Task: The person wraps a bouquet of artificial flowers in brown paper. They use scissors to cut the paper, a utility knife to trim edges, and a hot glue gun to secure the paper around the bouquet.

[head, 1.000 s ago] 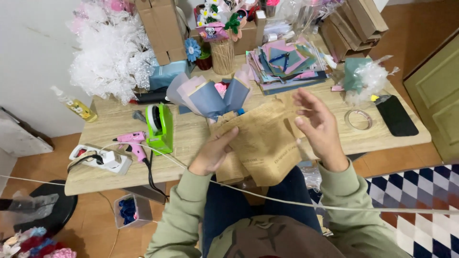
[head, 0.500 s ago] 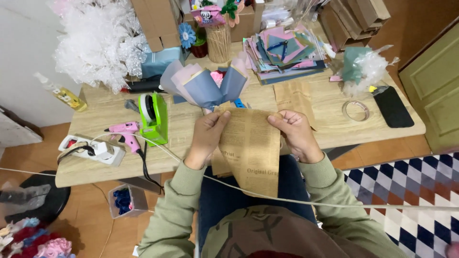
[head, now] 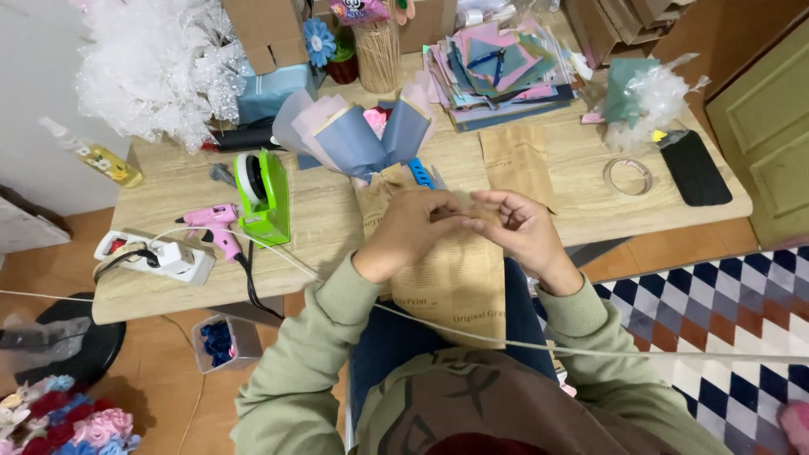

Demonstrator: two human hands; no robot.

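A sheet of brown kraft paper (head: 459,282) with printed lettering hangs from the table edge down over my lap. My left hand (head: 410,232) and my right hand (head: 516,223) meet at its top edge, fingers pinching the paper together. Just beyond my hands lies a wrapped bouquet (head: 358,135) in blue and pale pink paper. A blue-handled tool (head: 420,173) lies beside it, partly hidden by my left hand. A second brown paper sheet (head: 516,160) lies flat to the right.
On the wooden table (head: 320,227): a green tape dispenser (head: 261,195), pink glue gun (head: 211,226), white power strip (head: 160,257), tape roll (head: 628,176), black phone (head: 693,167), stacked coloured papers (head: 497,67), white tinsel mass (head: 152,67). A white cord (head: 522,344) crosses my lap.
My hands came together from apart and now pinch the paper's top edge close to each other. The camera view shifted slightly closer to the table.
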